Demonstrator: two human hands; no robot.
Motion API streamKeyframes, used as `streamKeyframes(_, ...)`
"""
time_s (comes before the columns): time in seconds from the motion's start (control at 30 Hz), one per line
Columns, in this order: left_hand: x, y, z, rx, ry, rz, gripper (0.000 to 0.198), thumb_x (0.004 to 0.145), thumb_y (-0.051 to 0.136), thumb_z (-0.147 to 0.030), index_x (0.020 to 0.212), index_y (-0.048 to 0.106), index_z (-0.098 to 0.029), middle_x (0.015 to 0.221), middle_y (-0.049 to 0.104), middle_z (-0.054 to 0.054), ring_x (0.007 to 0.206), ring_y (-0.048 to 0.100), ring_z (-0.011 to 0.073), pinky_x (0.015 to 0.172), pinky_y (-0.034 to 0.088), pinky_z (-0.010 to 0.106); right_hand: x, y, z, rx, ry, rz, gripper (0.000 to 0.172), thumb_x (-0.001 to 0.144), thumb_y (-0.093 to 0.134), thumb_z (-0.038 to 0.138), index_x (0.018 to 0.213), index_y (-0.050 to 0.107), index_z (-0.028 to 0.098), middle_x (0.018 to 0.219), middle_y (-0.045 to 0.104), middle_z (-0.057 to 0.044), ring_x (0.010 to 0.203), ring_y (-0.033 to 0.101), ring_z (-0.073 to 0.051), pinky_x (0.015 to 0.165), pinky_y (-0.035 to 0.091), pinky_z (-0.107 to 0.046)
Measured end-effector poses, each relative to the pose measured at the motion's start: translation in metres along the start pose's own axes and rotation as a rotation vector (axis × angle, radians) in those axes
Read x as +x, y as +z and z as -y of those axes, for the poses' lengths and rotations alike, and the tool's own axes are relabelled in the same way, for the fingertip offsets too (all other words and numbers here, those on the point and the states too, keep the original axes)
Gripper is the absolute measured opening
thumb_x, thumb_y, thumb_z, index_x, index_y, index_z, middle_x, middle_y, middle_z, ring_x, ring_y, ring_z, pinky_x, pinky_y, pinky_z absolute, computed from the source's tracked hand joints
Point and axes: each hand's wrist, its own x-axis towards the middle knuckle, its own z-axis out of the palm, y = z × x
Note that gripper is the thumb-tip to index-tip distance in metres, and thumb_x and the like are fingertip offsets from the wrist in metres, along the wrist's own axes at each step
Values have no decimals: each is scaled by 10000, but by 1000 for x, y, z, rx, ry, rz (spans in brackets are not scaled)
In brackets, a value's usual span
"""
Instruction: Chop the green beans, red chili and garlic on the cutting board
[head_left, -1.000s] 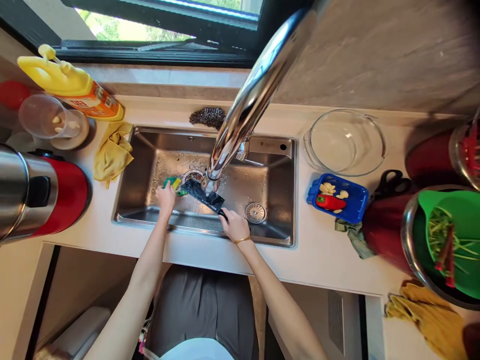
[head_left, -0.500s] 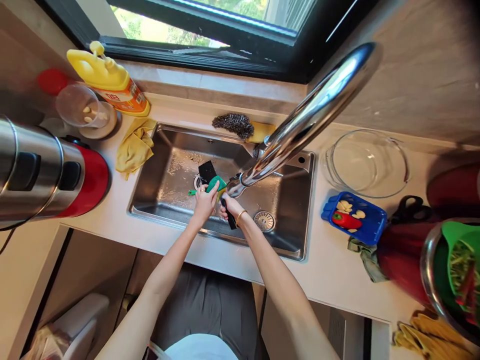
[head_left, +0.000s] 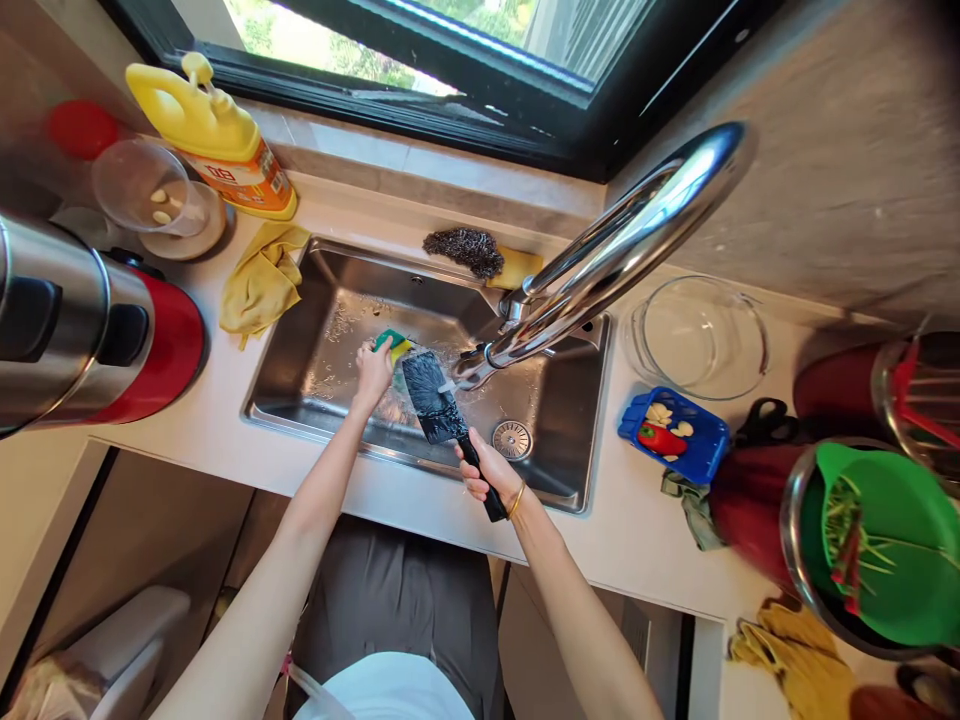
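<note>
My right hand (head_left: 484,470) is wrapped round the black handle of a cleaver (head_left: 433,395) with a broad black blade. The blade points up and left over the sink (head_left: 337,425), and water from the faucet (head_left: 480,365) runs onto it. My left hand (head_left: 373,372) grips a green and yellow sponge (head_left: 394,345), just left of the blade's tip and apart from it. Part of the sponge is covered by my fingers.
A steel scrubber (head_left: 465,250) and a yellow sponge (head_left: 519,268) lie behind the sink. Left stand a yellow cloth (head_left: 262,280) and a detergent jug (head_left: 225,150). Right are a glass bowl (head_left: 701,335), a blue basket (head_left: 701,460) with garlic and a red pepper, and a green strainer (head_left: 907,560).
The sponge has come away from the cleaver and moved left. My right hand has drawn the cleaver back towards me, and water now splashes on its blade. The view has shifted slightly.
</note>
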Motion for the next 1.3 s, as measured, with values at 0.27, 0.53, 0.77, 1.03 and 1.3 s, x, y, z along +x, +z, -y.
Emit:
streamKeyframes(0.27,-60,-15,-43,-207,281,-19,374,914,393,-231,1237,581,-218,981,508,95,967,491,197,893,407,329,47,18,27,62,-28,-158,441,938,202,561,747,392,211,417,324,108,266,244,-45,283,262,-151)
streamKeyframes(0.53,-75,20,-50,-124,300,94,369,903,421,-244,1232,587,-262,1008,519,110,1013,480,223,894,397,350,35,25,25,75,-98,-150,474,912,228,611,735,400,207,418,343,103,269,251,-40,289,283,-155)
streamKeyframes(0.77,-13,12,-8,-143,96,68,384,864,449,-204,1212,611,-197,964,601,133,953,527,231,892,403,361,-6,15,3,-19,-108,-40,476,875,255,660,756,398,222,437,317,113,276,220,-48,291,265,-165)
streamKeyframes(1.03,-26,-32,0,-437,44,-272,422,918,351,-265,1261,556,-130,1060,599,137,1025,512,202,939,384,307,7,11,18,-1281,-473,-628,313,881,455,471,941,602,202,808,677,-82,724,637,-203,616,433,-266)
streamKeyframes(1.3,-94,17,-54,-200,367,95,320,897,423,-256,1104,660,-197,983,511,115,1005,467,230,885,393,365,13,28,22,-1777,-437,-614,291,907,445,356,1086,578,170,957,670,-127,877,634,-241,704,435,-302)
